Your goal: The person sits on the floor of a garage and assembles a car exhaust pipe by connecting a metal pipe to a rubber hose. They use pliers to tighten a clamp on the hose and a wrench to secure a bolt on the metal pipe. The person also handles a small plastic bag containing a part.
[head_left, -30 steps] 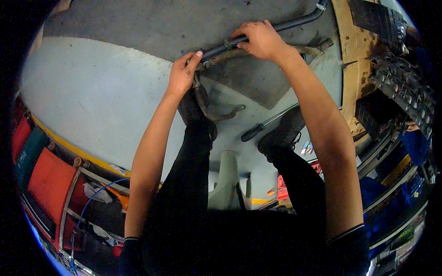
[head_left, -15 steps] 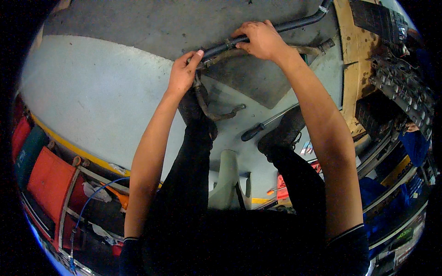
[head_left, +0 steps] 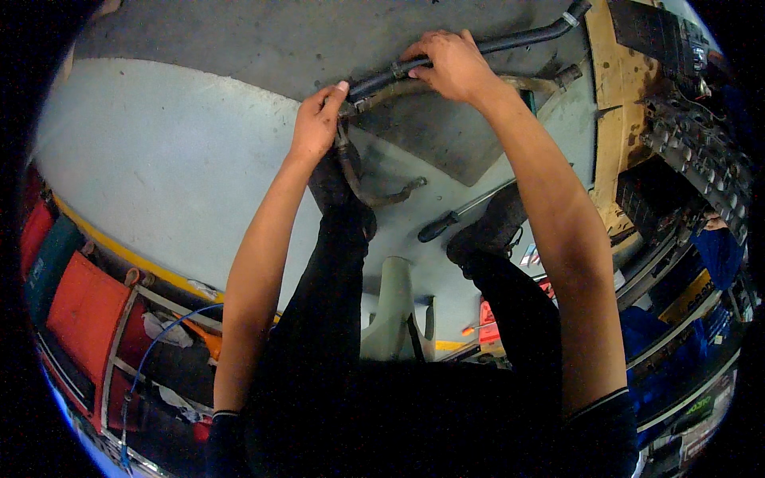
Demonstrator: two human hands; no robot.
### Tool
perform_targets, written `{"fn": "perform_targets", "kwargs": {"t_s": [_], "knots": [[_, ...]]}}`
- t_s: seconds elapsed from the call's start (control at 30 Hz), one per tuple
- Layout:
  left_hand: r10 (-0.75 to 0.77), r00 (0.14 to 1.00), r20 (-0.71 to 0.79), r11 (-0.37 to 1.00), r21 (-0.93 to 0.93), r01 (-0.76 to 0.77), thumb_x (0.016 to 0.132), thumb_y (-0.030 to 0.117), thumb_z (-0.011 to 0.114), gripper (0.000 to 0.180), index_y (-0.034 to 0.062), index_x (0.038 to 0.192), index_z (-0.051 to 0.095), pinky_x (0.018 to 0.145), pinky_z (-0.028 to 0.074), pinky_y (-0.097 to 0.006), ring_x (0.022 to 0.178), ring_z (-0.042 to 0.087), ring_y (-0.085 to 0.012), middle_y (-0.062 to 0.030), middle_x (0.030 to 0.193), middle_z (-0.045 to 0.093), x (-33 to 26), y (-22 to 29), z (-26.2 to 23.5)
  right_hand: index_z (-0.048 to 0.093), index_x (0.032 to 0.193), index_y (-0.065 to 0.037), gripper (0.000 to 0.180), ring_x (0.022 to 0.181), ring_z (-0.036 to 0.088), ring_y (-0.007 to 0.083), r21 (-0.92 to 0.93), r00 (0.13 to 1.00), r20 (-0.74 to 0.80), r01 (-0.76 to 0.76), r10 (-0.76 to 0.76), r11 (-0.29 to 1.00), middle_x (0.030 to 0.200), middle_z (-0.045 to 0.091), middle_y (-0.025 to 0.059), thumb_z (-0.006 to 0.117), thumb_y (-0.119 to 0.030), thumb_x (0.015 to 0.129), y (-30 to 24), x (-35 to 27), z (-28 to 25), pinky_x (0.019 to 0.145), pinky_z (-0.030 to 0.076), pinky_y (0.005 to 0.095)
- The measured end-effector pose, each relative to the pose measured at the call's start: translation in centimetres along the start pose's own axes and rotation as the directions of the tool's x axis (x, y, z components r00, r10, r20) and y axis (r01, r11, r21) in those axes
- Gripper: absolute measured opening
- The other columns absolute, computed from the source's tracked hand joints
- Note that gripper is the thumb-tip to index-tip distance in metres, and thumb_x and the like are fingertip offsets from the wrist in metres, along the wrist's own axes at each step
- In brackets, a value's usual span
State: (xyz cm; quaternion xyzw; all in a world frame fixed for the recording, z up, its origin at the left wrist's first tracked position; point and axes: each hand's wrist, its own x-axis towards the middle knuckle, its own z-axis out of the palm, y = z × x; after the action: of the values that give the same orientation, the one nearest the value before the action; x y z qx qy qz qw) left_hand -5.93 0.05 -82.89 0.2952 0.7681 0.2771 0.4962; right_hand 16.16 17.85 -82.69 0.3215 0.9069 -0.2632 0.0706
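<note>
Head | I am pinching the black hose (head_left: 526, 38) with left hand (head_left: 317, 123) and right hand (head_left: 454, 67) | pale band (head_left: 570, 19) already sitting on it | judging handling underway, remainder unclear

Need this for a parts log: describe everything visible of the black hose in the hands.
The black hose looks smooth and rubbery, bending at right near a pale band, with a dark clamp by the right hand. It slants up rightward, held in both hands; the left hand hides its left end.
</note>
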Motion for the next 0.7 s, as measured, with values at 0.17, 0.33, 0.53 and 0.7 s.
{"fn": "perform_targets", "kwargs": {"t_s": [0.17,0.33,0.53,0.7], "knots": [[-0.062,0.998,-0.004,0.998,-0.028,0.062,0.105,0.054,0.055,0.065,-0.0063,0.127,0.069,0.108,0.043,-0.034,0.116,0.065,-0.0275,-0.0188,0.122,0.074,-0.03,0.05,-0.12,0.077,0.117,-0.020,0.028,0.119,0.064,0.0286,-0.003,1.000,-0.021,-0.002,0.002,1.000,0.114,0.071,0.0052,0.076,-0.026,0.089,0.08,0.23,0.26,0.101,0.042,0.0482],[-0.073,0.997,-0.015,0.997,0.011,0.073,0.105,0.055,0.054,0.066,-0.0053,0.129,0.069,0.109,0.043,-0.035,0.119,0.065,-0.0286,-0.0205,0.126,0.073,-0.25,0.56,-0.09,0.078,0.115,-0.021,0.028,0.119,0.064,0.0283,0.019,0.999,0.006,-0.037,0.037,0.999,0.114,0.072,0.0053,0.077,-0.026,0.088,-0.27,0.25,0.03,0.100,0.043,0.0474],[-0.048,0.999,0.004,0.999,0.008,0.048,0.105,0.057,0.053,0.069,-0.0053,0.129,0.069,0.110,0.043,-0.036,0.121,0.065,-0.0310,-0.0225,0.127,0.072,-0.18,0.39,-0.25,0.079,0.116,-0.022,0.028,0.116,0.066,0.0297,0.003,0.999,0.000,-0.039,0.039,0.999,0.116,0.072,0.0052,0.077,-0.026,0.088,0.04,0.41,0.39,0.100,0.043,0.0473],[-0.040,0.999,-0.002,0.999,0.037,0.040,0.104,0.058,0.053,0.070,-0.0062,0.128,0.069,0.109,0.043,-0.036,0.120,0.065,-0.0324,-0.0231,0.126,0.072,-0.42,0.91,-0.32,0.078,0.116,-0.021,0.028,0.115,0.066,0.0297,0.011,0.998,-0.025,-0.057,0.058,0.998,0.118,0.070,0.0049,0.077,-0.027,0.089,-0.19,0.11,0.76,0.101,0.043,0.0476]]}}
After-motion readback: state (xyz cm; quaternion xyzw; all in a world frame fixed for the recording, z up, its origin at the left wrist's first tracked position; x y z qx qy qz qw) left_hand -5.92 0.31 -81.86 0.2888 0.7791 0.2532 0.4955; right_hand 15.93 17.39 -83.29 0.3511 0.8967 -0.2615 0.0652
